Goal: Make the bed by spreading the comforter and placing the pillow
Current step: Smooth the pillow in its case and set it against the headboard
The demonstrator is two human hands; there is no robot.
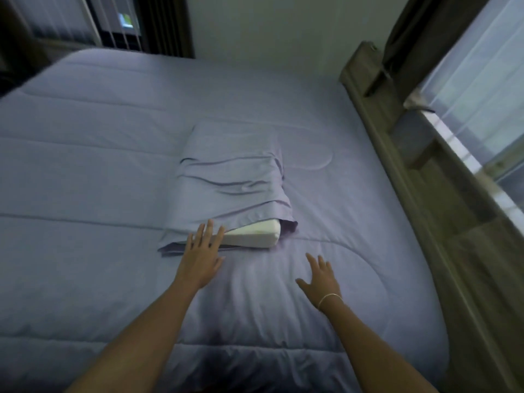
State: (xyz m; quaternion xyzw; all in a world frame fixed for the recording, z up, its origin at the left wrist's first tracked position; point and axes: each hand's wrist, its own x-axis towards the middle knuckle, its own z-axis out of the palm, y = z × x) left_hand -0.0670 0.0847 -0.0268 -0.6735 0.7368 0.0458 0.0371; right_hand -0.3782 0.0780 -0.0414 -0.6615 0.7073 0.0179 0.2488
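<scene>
Lavender comforter (99, 171) flat, pillow (229, 182) atop; left hand (202, 255) and right hand (321, 279) grips splayed, empty.

Pillow (229, 177): mostly hidden inside its case; only one white corner shows.
Comforter (99, 165): cut off at left and bottom edges.
Window (479, 89): blurred, cropped at right.

Left hand (202, 252) touches pillow (229, 182) on comforter (85, 171); right hand (321, 279) open.
</scene>
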